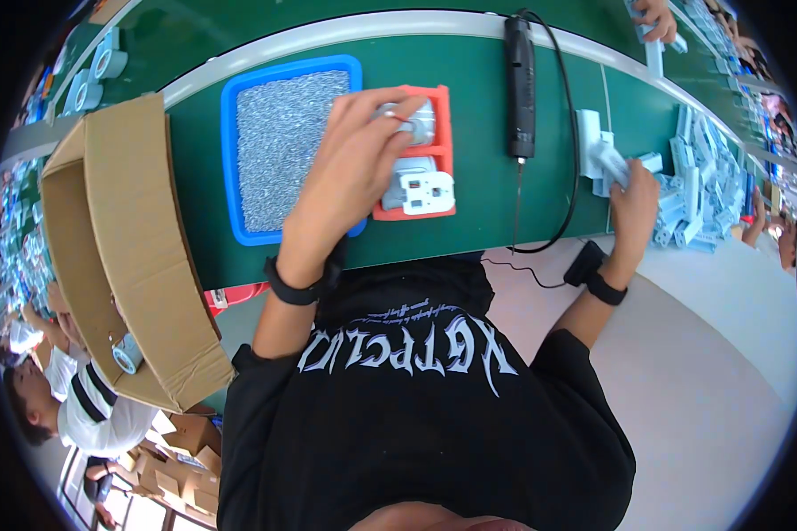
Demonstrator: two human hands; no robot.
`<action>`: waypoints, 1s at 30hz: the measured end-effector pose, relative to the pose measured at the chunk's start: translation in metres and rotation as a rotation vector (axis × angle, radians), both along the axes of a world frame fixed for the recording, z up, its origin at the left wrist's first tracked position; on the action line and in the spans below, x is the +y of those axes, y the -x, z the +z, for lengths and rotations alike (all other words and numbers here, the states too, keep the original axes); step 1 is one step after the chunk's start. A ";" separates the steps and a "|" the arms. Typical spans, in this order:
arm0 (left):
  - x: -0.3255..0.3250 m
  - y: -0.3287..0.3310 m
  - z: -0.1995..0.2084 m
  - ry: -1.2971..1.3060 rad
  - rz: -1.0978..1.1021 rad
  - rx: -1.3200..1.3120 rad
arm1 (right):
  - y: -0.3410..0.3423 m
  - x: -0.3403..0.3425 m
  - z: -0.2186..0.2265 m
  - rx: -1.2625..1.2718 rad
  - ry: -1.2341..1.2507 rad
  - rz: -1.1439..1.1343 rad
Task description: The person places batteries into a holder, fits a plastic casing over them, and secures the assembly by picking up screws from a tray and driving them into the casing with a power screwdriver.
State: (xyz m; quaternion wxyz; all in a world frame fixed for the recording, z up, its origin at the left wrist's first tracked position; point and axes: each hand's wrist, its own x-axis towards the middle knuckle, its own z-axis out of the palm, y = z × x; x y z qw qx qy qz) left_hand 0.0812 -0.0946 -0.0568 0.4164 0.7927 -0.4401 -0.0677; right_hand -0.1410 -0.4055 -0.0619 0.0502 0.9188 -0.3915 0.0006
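Observation:
My left hand (350, 164) reaches over a red two-compartment holder (445, 146), its fingers curled down on a rounded grey plastic housing (423, 124) in the far compartment. Part of that housing is hidden under the fingers, and a short red wire shows at it. In the near compartment sits another grey part with a white socket plate (429, 193) on top. At the right, my right hand (636, 208) is closed on a pale blue-grey plastic piece (611, 164). Another pale piece (587, 133) lies just beyond it on the green table.
A blue tray (228, 150) of small metal screws stands left of the holder. A black electric screwdriver (521, 88) with a cable lies at the middle. Pale plastic parts (695, 190) are heaped at the right. An open cardboard box (137, 239) stands left; other people's hands show at the edges.

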 end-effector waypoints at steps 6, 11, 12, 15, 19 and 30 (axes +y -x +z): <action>-0.003 -0.003 0.004 -0.004 -0.128 0.037 | -0.013 0.017 0.019 -0.849 -0.572 -0.097; 0.009 -0.012 0.003 0.015 -0.183 0.186 | -0.074 0.074 0.024 -1.319 -1.501 0.197; 0.010 -0.013 0.002 0.017 -0.186 0.191 | -0.083 0.078 0.020 -1.299 -1.581 0.159; 0.007 -0.012 0.006 -0.053 -0.198 0.215 | -0.110 0.107 0.025 -1.226 -1.708 0.313; 0.002 -0.009 0.008 -0.054 -0.174 0.371 | -0.130 0.102 0.019 -1.059 -1.680 0.565; 0.007 0.001 -0.017 0.559 0.042 1.101 | -0.139 0.120 0.007 -0.744 -1.569 0.363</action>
